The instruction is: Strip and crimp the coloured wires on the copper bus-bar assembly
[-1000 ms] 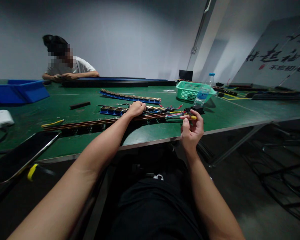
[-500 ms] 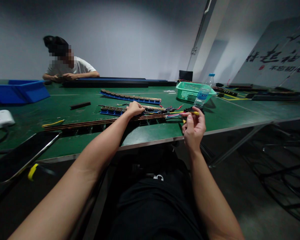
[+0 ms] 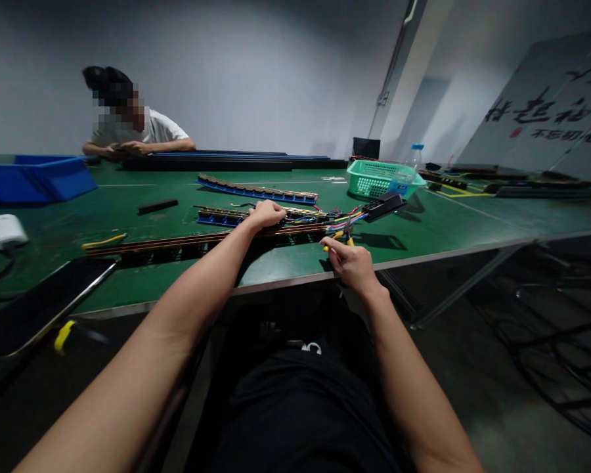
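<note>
While the right hand (image 3: 354, 265) wraps its fingers round yellow-handled metal pliers (image 3: 350, 242) beside thin multicoloured wires (image 3: 357, 217), the left hand (image 3: 267, 215) sits over the long copper-edged black strip (image 3: 177, 244) on the green surface (image 3: 285, 263), grip unclear; crowded wires could cause a stray nip.

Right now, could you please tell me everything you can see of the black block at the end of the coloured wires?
The black block is long and boxy, plastic by its look, with details too fine to make out. Coloured wires meet its left end. It slants, right end higher, in front of the green basket, apart from the right hand. Its shadow on the green table suggests it is raised.
</note>
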Motion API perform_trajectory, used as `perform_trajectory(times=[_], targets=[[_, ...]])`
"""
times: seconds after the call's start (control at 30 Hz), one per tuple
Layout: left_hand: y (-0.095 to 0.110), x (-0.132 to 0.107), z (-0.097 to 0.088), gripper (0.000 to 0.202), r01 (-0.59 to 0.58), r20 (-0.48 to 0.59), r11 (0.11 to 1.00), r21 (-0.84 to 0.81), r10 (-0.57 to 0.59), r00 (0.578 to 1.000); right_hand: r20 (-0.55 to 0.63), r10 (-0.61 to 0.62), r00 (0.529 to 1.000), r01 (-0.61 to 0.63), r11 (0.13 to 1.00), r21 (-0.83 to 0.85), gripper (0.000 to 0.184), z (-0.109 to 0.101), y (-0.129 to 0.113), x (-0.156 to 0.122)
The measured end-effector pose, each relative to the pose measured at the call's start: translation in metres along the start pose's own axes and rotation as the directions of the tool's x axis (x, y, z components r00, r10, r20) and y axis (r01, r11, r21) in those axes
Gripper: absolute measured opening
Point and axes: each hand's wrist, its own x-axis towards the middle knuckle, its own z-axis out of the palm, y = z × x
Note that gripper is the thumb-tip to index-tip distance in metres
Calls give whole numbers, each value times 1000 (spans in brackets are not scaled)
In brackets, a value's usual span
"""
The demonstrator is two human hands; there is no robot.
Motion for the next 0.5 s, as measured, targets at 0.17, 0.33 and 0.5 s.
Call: perform_trajectory(times=[0.17, 0.33, 0.5], targets=[[2, 1, 1, 28, 5, -11, 998, 59, -4, 1000, 75, 62, 995, -73, 986, 151, 20, -6, -4, 0], [2, 0, 2, 31, -1, -11, 995, 99, 2, 1000, -77, 302, 950, -173, 716, 676, 37, -4, -6, 2], [4, -2, 2, 32, -8, -9, 993, 114, 9, 1000, -109, 573, 812, -186, 431, 883, 51, -4, -5, 6]])
